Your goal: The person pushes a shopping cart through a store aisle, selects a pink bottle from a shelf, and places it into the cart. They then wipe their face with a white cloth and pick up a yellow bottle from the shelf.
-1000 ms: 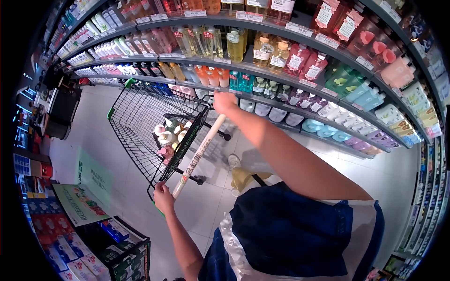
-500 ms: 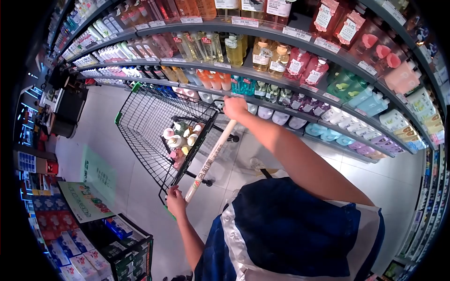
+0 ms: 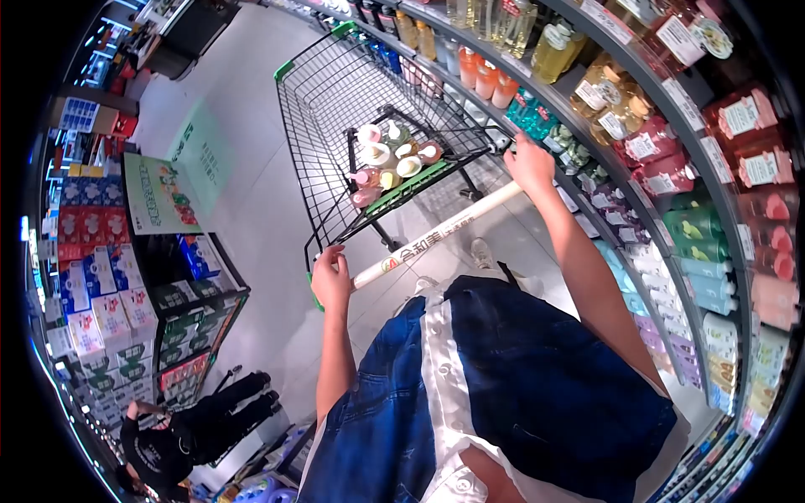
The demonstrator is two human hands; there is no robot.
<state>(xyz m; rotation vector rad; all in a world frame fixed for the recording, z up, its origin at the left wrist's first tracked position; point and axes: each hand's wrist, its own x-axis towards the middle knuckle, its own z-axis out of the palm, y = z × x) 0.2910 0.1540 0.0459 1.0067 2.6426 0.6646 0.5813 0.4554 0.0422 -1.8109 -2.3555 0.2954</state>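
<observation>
My left hand point(image 3: 332, 278) is closed round the left end of the pale cart handle point(image 3: 444, 232), beside the green corner of the frame. At the handle's right end, my right hand point(image 3: 532, 166) has its fingers wrapped over the bar near the black frame. The wire shopping cart point(image 3: 323, 142) is in front of me. Inside it, close to the handle side, stand several pump bottles point(image 3: 375, 154) with white, pink and green parts.
Shelves of bottles point(image 3: 696, 230) curve along the right, near the cart's side. Stacked boxes point(image 3: 109, 310) and a green-white sign point(image 3: 159, 194) are at left. A person in black point(image 3: 159, 448) is at lower left. A dark counter point(image 3: 180, 38) stands farther ahead.
The view has turned, so the cart and both hands appear more upright and the shelves sit farther right. A person in black has come into view at lower left. Both hands remain on the handle.
</observation>
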